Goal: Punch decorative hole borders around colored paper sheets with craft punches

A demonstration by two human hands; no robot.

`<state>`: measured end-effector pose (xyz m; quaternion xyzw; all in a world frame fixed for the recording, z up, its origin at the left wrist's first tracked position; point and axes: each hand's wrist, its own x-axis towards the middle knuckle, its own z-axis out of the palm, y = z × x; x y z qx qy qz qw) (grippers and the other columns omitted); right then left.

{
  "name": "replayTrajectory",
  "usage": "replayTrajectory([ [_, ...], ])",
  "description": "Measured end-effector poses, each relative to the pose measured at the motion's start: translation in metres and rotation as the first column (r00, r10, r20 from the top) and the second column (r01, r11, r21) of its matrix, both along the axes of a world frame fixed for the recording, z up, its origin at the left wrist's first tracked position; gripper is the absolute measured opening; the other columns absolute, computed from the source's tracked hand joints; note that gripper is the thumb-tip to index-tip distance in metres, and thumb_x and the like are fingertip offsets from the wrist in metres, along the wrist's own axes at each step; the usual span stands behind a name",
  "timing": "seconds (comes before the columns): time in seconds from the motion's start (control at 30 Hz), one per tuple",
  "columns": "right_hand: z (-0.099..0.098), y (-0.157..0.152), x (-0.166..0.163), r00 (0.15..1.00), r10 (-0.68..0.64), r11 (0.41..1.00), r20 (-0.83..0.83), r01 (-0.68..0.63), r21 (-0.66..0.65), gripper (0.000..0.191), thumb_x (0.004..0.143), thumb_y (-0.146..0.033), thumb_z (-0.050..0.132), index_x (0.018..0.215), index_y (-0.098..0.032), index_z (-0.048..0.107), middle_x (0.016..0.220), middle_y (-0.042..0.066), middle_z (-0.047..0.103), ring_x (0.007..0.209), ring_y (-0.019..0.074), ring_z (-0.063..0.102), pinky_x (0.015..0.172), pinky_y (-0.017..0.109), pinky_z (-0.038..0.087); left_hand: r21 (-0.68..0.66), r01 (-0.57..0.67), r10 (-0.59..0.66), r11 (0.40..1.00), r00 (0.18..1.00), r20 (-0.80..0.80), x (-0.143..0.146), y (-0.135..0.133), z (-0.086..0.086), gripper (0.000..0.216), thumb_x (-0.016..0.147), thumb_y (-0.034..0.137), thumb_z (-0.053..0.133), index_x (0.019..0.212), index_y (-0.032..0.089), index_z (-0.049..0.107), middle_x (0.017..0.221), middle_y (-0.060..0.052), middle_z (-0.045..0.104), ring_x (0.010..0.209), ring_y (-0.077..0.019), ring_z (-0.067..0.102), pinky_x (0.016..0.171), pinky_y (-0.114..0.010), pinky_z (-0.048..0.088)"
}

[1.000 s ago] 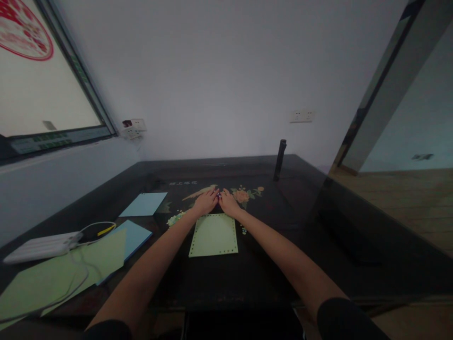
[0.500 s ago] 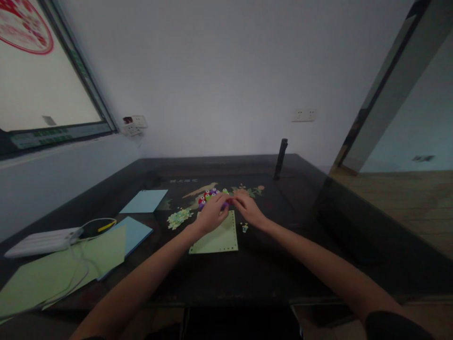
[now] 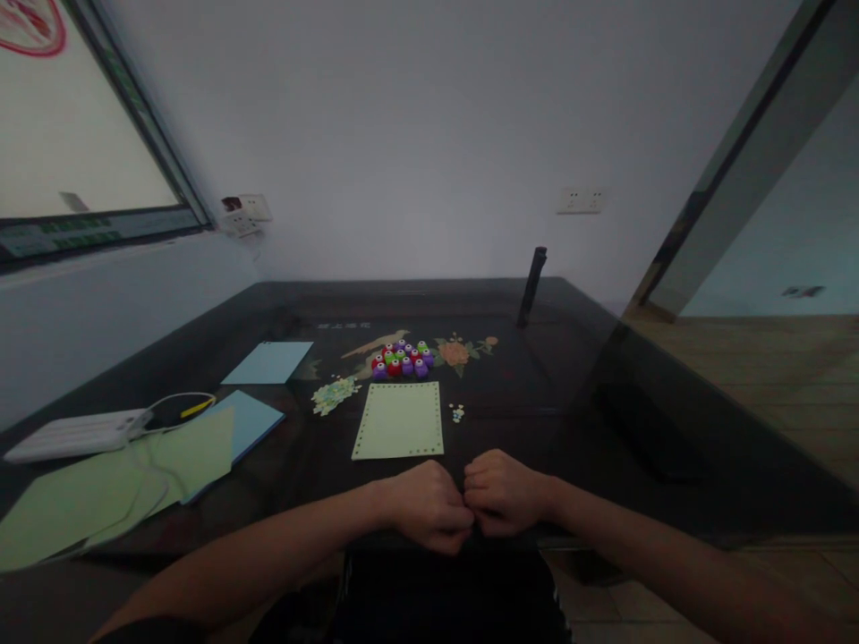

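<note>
Left hand (image 3: 433, 507) and right hand (image 3: 503, 492) are being held clenched, knuckles together, at the counter's (image 3: 516, 416) front edge, mid-width; can't tell whether anything is being gripped inside. Light green sheet (image 3: 399, 422), dark marks along its borders, is being carried flat just beyond them. It is being flanked by a pile of pale pieces (image 3: 334, 394) left, a few loose bits (image 3: 457, 413) right. Purple, red and green toy cluster (image 3: 403, 360) is being carried past its far edge. Black stick (image 3: 531, 286) is being supported near the counter's far right corner.
</note>
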<state>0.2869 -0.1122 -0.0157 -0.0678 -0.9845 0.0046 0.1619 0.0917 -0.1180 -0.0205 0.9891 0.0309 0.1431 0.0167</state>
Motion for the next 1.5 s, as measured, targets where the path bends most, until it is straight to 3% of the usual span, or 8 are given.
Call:
replayTrajectory([
  [0.4, -0.0074, 0.002, -0.0018, 1.0, -0.03, 0.999, 0.002, 0.03, 0.011, 0.016, 0.078, -0.022, 0.044, 0.062, -0.02, 0.048, 0.058, 0.002, 0.055, 0.056, 0.0141, 0.048, 0.052, 0.029, 0.03, -0.006, -0.04, 0.04, 0.999, 0.997, 0.066, 0.0012, 0.0016, -0.0004, 0.017, 0.074, 0.022, 0.052, 0.057, 0.021, 0.05, 0.048, 0.003, 0.057, 0.045, -0.0111, 0.05, 0.046, -0.028, 0.031],
  [1.5, -0.0046, -0.0024, -0.0017, 0.989, -0.128, 0.991, -0.074, 0.131, 0.034, 0.026, 0.085, -0.026, 0.037, 0.064, -0.018, 0.051, 0.057, 0.002, 0.056, 0.055, 0.0141, 0.047, 0.052, 0.029, 0.028, -0.023, -0.099, 0.1, 0.995, 0.99, 0.098, 0.0009, 0.0024, 0.0015, 0.018, 0.074, 0.019, 0.049, 0.056, 0.02, 0.049, 0.05, 0.003, 0.059, 0.046, -0.0103, 0.052, 0.047, -0.028, 0.03],
])
